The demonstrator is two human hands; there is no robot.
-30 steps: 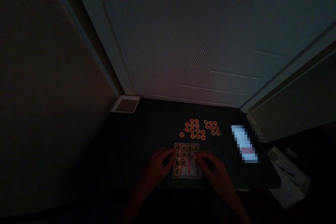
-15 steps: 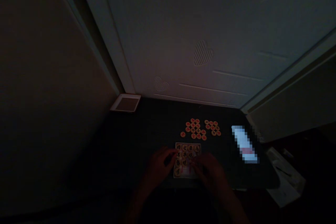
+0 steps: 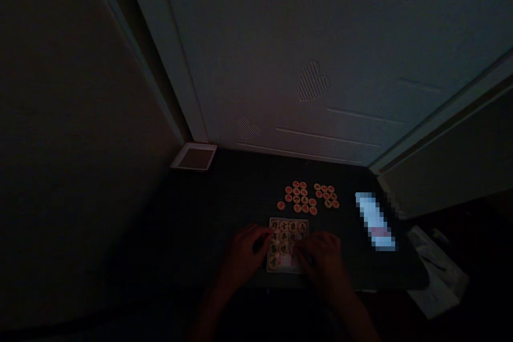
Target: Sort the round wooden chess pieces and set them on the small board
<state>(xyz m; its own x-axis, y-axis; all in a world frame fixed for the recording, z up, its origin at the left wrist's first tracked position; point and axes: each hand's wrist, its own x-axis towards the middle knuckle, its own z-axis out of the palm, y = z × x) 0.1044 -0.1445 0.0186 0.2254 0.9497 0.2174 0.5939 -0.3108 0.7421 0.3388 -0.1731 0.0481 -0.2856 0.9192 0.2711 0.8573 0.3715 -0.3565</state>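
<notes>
A shallow box [image 3: 287, 269] sits near the table's front edge, holding several round Chinese chess pieces [image 3: 284, 226] with dark characters, laid in rows. Along its left side my left hand [image 3: 246, 248] rests, thumb and forefinger closing at the box's edge by the second row. My right hand [image 3: 320, 256] reaches over the right half with fingers pinched together. A chess piece seems to be under those fingertips, mostly hidden by them. Beyond the box lie loose chess pieces [image 3: 296, 192] in two groups, mostly with red characters.
A bright, pixelated phone-like slab [image 3: 374, 222] lies on the dark table [image 3: 192, 214] at the right. At the back left is a flat white-rimmed tray or lid [image 3: 196, 157]. A pale panel with heart reliefs [image 3: 313, 82] stands behind the table. A white container [image 3: 436, 272] is at the lower right.
The view has shifted slightly, moving everything a little to the right. Both hands stay at the box, the right one's fingers slightly changed in pose.
</notes>
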